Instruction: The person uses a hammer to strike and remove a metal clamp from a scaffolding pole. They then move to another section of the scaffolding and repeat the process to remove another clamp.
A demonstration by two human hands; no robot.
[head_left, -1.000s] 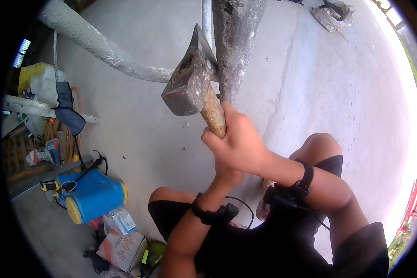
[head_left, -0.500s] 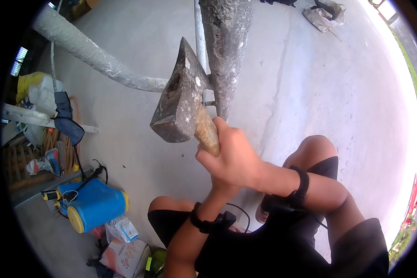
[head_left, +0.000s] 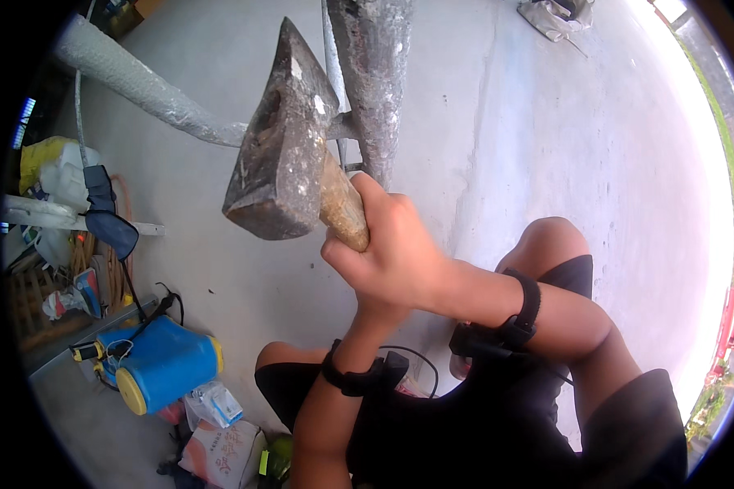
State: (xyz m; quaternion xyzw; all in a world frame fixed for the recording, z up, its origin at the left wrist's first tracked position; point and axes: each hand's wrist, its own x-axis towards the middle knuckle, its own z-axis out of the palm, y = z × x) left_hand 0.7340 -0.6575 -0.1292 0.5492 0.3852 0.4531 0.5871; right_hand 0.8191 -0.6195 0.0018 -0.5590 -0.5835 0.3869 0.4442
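Observation:
My right hand (head_left: 400, 253) is closed around the wooden handle of an axe (head_left: 281, 155). The axe's dark, worn metal head is raised close to the camera, with its narrow edge upward and its blunt end lower left. Just below the right hand, my left hand (head_left: 379, 314) sits with its fingers hidden behind it, so its grip does not show. Beyond the axe head stands a rough grey metal post (head_left: 373, 81). A curved grey pipe (head_left: 155, 85) runs behind the head from the upper left.
A blue sprayer tank (head_left: 167, 359) with yellow ends lies at lower left, near a white-and-red bag (head_left: 224, 448). Jugs and poles crowd the left side. A grey bag (head_left: 554, 18) rests on the concrete floor (head_left: 612, 163) at upper right. My bent knees are below the hands.
The axe and both hands have shifted left and slightly up in the view, and the axe head looks larger. The post and surroundings also shift as the view moves.

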